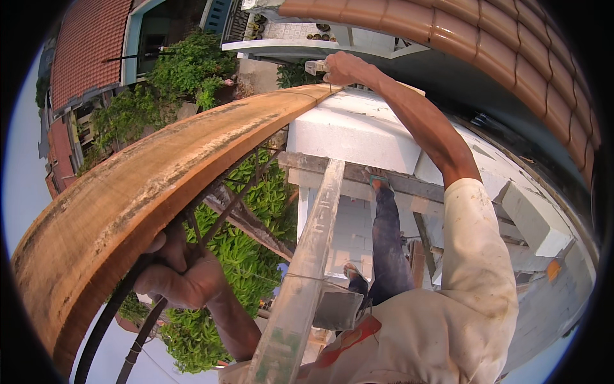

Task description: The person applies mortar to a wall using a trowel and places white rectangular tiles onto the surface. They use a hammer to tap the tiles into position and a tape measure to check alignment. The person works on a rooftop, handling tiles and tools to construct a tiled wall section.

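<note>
My left hand (pixel 185 275) is closed at the lower left, around a dark steel bar (pixel 102 333), just under the edge of a long wooden plank (pixel 147 153). A second steel bar (pixel 142 339) runs beside it. My right arm stretches far forward. At the far end of the plank my right hand (pixel 345 68) is closed on a small light-grey object (pixel 315 66); its kind is hard to make out. Below that hand are the plank's tip and a course of white blocks (pixel 358 131).
A pale, worn wooden beam (pixel 300 269) rises between my arms. My foot (pixel 377 178) is on a timber (pixel 358 176) by the blocks. A brown tiled roof (pixel 486 45) overhangs at the far right. Leafy trees (pixel 249 211) and a house with a red roof (pixel 89 45) lie below.
</note>
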Action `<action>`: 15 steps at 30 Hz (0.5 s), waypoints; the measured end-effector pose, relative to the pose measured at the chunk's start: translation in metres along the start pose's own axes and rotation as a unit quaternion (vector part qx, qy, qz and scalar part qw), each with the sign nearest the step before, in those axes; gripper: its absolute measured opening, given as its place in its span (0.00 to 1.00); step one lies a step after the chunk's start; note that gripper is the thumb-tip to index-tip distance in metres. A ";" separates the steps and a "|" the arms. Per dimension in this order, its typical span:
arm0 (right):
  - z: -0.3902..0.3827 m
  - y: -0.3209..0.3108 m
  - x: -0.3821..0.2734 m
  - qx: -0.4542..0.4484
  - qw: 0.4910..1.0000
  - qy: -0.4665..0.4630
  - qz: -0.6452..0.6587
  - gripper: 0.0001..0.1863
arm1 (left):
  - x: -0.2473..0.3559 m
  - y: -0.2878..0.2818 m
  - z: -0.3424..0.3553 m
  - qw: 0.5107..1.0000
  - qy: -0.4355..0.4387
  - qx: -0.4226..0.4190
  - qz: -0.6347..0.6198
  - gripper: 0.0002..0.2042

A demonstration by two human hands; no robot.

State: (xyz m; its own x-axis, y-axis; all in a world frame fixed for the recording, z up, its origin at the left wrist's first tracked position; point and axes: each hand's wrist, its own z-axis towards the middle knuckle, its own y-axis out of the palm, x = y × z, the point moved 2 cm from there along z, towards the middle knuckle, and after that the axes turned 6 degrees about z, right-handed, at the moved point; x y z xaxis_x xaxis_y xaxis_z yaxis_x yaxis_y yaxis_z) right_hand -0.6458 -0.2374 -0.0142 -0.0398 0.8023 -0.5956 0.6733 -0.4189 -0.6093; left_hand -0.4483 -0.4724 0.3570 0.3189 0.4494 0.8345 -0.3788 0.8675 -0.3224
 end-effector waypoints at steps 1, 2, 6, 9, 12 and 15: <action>-0.003 -0.003 0.001 -0.004 1.000 -0.006 0.002 0.19 | -0.001 -0.002 0.001 1.000 -0.010 -0.007 0.009 0.25; -0.007 -0.008 0.000 -0.009 1.000 -0.016 0.002 0.19 | -0.001 -0.005 0.000 1.000 -0.019 -0.012 0.020 0.25; -0.030 -0.032 -0.007 0.014 0.999 -0.022 0.035 0.20 | -0.004 -0.010 0.002 0.997 -0.010 -0.007 0.070 0.26; -0.062 -0.056 -0.011 0.064 0.997 -0.008 0.049 0.22 | -0.001 0.008 0.004 0.994 -0.008 0.027 0.103 0.27; -0.110 -0.080 -0.018 0.142 0.989 -0.007 0.046 0.22 | 0.007 0.018 0.008 0.994 0.001 0.025 0.102 0.27; -0.178 -0.100 -0.025 0.259 0.954 -0.060 0.138 0.24 | 0.005 0.018 0.010 0.996 -0.006 0.017 0.083 0.25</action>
State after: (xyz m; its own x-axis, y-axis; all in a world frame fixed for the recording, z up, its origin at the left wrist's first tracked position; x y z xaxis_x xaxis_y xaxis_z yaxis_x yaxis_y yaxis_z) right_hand -0.5807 -0.1400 0.1555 -0.0186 0.5904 -0.8069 0.2168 -0.7854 -0.5797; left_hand -0.4618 -0.4566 0.3596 0.2391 0.5838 0.7759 -0.4552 0.7733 -0.4415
